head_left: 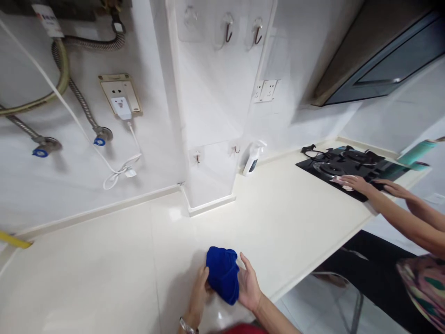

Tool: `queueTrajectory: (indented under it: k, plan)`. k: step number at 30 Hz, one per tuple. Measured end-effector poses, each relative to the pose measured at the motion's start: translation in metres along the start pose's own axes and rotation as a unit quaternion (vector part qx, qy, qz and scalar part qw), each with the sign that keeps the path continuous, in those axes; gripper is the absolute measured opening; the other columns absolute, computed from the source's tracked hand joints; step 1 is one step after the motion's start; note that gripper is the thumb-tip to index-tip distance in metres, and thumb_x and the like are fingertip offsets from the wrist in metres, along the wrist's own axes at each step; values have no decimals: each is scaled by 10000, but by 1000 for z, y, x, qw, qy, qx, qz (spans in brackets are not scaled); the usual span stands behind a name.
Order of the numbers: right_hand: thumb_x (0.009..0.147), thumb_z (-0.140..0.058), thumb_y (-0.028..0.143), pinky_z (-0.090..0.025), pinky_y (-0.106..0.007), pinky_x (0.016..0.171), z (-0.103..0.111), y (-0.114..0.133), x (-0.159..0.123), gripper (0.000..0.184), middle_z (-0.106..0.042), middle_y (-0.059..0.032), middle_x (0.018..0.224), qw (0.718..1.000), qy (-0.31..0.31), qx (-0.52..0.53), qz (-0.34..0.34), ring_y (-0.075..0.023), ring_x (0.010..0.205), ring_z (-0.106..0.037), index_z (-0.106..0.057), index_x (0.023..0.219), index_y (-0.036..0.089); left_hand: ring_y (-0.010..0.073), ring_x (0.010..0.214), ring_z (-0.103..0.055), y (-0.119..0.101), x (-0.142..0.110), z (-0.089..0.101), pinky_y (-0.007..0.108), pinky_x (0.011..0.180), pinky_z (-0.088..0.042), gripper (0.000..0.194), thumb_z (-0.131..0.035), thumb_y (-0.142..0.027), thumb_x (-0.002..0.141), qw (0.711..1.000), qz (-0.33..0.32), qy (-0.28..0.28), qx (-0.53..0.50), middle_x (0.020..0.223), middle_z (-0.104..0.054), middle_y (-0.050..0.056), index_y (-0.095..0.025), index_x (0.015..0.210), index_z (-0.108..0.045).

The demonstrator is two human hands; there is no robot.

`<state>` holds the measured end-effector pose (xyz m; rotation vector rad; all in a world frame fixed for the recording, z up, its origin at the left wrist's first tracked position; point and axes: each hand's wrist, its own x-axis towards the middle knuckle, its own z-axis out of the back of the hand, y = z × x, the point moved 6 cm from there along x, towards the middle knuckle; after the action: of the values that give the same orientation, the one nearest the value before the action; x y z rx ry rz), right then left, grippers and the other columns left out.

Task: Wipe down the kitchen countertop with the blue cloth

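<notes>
A folded blue cloth (223, 274) is between my two hands above the pale countertop (174, 260). My left hand (200, 292) grips its left side, thumb on the near face, the other fingers mostly hidden. At the cloth's right edge, my right hand (250, 287) supports it with fingers partly tucked behind, while the thumb stands up apart from the fabric. A watch or metal bracelet (187, 325) shows on my left wrist.
At right, another person's hand (354, 183) presses a light cloth on the black gas hob (333, 169). A white spray bottle (253, 160) stands by the wall pillar (212, 176). A range hood (378, 60) overhangs the hob. A metal-framed chair (357, 306) is below the counter's edge.
</notes>
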<state>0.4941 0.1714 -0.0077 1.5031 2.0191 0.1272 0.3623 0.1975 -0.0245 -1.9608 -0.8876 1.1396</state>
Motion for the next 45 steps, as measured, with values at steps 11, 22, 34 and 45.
queueTrajectory:
  k: [11, 22, 34, 45]
  plan:
    - [606, -770, 260, -475, -267, 662, -11, 26, 8, 236, -669, 4, 697, 959, -73, -257, 97, -157, 671, -595, -660, 787, 155, 236, 950, -712, -54, -17, 10, 369, 871, -586, 490, -615, -556, 804, 951, -162, -35, 259, 1072, -757, 79, -222, 1164, -626]
    - [719, -689, 553, -506, -497, 950, 13, 35, 25, 522, -721, -116, 1048, 859, -61, -460, 217, -298, 998, -668, -650, 1090, 188, 240, 1053, -678, -112, 9, 70, 449, 988, -545, 324, -471, -329, 894, 763, -294, -155, 555, 1106, -746, 56, -253, 1118, -693]
    - [869, -414, 266, -481, -506, 1022, 180, 123, -54, 401, -629, -110, 1277, 407, -223, -775, 428, -275, 1186, -585, -587, 1225, 206, 365, 1455, -322, -14, 28, 3, 635, 1173, -292, 751, -597, -463, 833, 592, -398, -154, 684, 1575, -364, 144, -230, 1503, -350]
    - [866, -401, 223, -479, -468, 993, 179, 112, -57, 444, -607, -79, 1321, 358, -264, -780, 441, -260, 1214, -564, -548, 1285, 233, 269, 1439, -378, -49, 52, 47, 599, 1208, -275, 445, -528, -274, 889, 658, -325, -115, 670, 1513, -478, 73, -274, 1332, -565]
